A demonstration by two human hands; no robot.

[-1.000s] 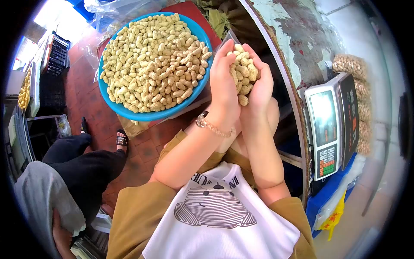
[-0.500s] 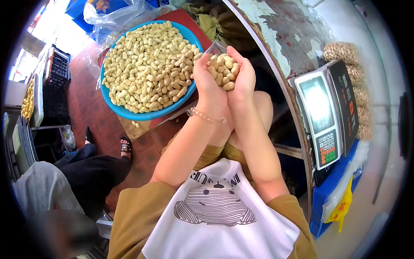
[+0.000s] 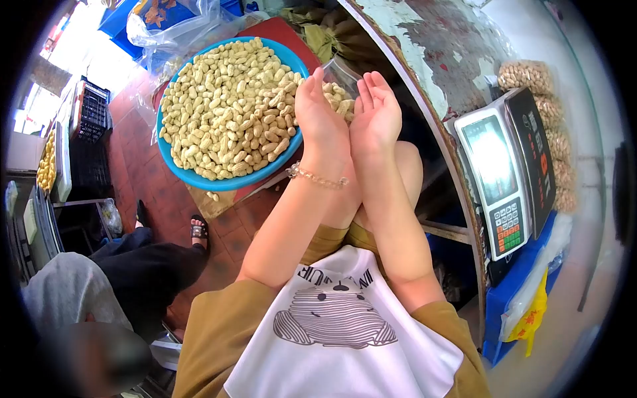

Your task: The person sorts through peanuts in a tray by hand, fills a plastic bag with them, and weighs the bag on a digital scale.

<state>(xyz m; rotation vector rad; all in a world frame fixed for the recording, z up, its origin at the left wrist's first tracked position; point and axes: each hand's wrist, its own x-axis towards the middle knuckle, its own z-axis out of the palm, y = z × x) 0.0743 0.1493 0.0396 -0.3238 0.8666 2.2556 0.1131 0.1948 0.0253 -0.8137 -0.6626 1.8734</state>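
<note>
My left hand (image 3: pixel 317 113) wears a beaded bracelet and is open, palm up and fingers stretched. Beside it my right hand (image 3: pixel 375 114) is also open, its palm up and bare. The wrists lie close together. Just beyond and between the fingers are several unshelled peanuts (image 3: pixel 340 101), partly hidden by the hands. They seem to lie in a clear plastic bag (image 3: pixel 343 74), only part of which shows. Left of my left hand is a wide blue basin (image 3: pixel 174 170) heaped with peanuts in shells.
A digital scale (image 3: pixel 494 182) stands on the right, with stacked bags of nuts (image 3: pixel 556 132) behind it. Along the right runs a worn counter edge (image 3: pixel 434 109). At lower left sits another person (image 3: pixel 142 265). A black crate (image 3: pixel 91 109) is at far left.
My cupped hands have opened and tipped forward. The peanuts they held now lie beyond the fingers, by the clear bag.
</note>
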